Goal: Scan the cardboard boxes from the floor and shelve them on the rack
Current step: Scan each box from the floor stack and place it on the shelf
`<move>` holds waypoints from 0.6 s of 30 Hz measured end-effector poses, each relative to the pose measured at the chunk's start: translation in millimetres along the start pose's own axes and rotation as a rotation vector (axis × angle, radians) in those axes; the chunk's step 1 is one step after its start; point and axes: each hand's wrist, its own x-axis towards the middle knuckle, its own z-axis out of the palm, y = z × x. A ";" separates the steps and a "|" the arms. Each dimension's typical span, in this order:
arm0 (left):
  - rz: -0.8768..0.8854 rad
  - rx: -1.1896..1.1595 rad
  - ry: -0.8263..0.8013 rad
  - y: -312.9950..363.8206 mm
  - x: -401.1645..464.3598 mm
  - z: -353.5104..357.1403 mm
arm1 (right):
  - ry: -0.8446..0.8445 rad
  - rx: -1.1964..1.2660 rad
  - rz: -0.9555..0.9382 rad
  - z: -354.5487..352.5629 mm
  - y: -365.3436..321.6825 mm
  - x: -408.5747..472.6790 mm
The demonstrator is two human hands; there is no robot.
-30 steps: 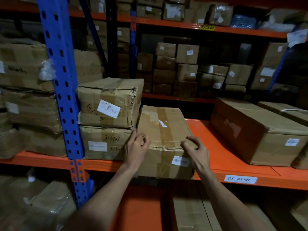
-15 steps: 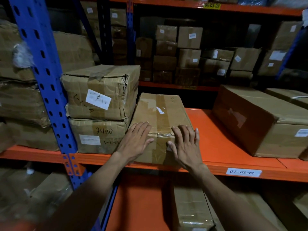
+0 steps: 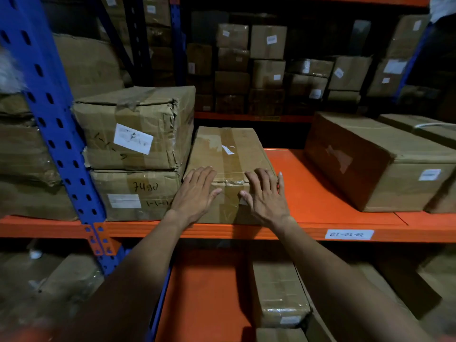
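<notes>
Both hands lie flat on the taped cardboard box [image 3: 229,154]. The left hand [image 3: 196,193] and right hand [image 3: 265,196] press its front edge with straight fingers. The box stands on the orange shelf [image 3: 320,193].

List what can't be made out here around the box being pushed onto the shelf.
- Front face of the pushed box, head view: mostly covered by the left hand and right hand; any label there is hidden.
- Shelf tag: text too blurred to read.
- White label on the upper stacked box: print too small.
- Distant boxes: too dark for detail.
</notes>
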 end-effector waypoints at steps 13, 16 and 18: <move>-0.350 -0.704 -0.048 165.9 -140.1 85.3 | -0.176 0.337 0.373 1.8 59.1 -186.0; -0.392 -0.817 -0.374 222.6 -191.1 115.3 | -0.312 0.347 0.520 8.2 87.2 -266.7; -0.362 -0.838 -0.518 258.9 -227.6 134.3 | -0.418 0.366 0.627 17.0 102.1 -322.3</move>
